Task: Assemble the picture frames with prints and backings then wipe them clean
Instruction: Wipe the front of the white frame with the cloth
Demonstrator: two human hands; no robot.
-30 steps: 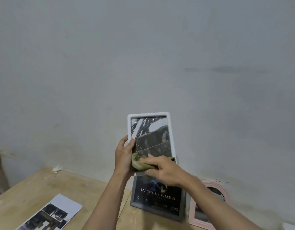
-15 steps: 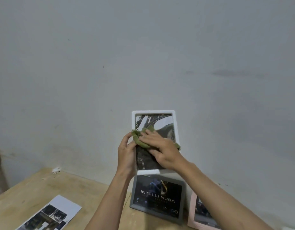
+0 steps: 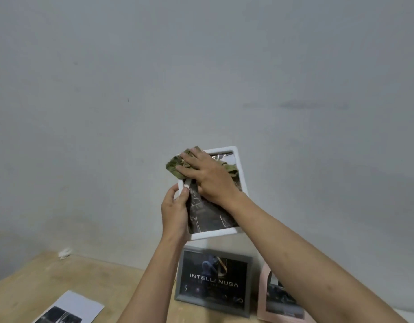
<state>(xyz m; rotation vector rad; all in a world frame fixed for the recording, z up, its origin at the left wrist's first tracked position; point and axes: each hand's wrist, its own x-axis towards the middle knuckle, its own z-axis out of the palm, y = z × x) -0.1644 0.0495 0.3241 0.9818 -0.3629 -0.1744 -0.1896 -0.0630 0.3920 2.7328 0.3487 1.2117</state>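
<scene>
Wiping is underway; your left hand [image 3: 174, 212] grips the white frame [image 3: 238, 170], your flat right hand [image 3: 207, 174] presses the green cloth [image 3: 174, 166]; sweep downward next.

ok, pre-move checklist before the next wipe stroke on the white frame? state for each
1. Left hand grips the white frame by its left edge, held up off the table: ok.
2. Right hand presses the green cloth flat on the glass at the frame's top left corner: ok.
3. Lower part of the glass wiped clean: cannot tell, the print shows but smudges would not.
4. Print seated in the frame: ok from the front; backing is hidden, cannot tell.
5. Grey frame and pink frame stand against the wall below, apart from the held frame: ok.
6. Loose print lies on the table, not yet framed: not ok.
</scene>
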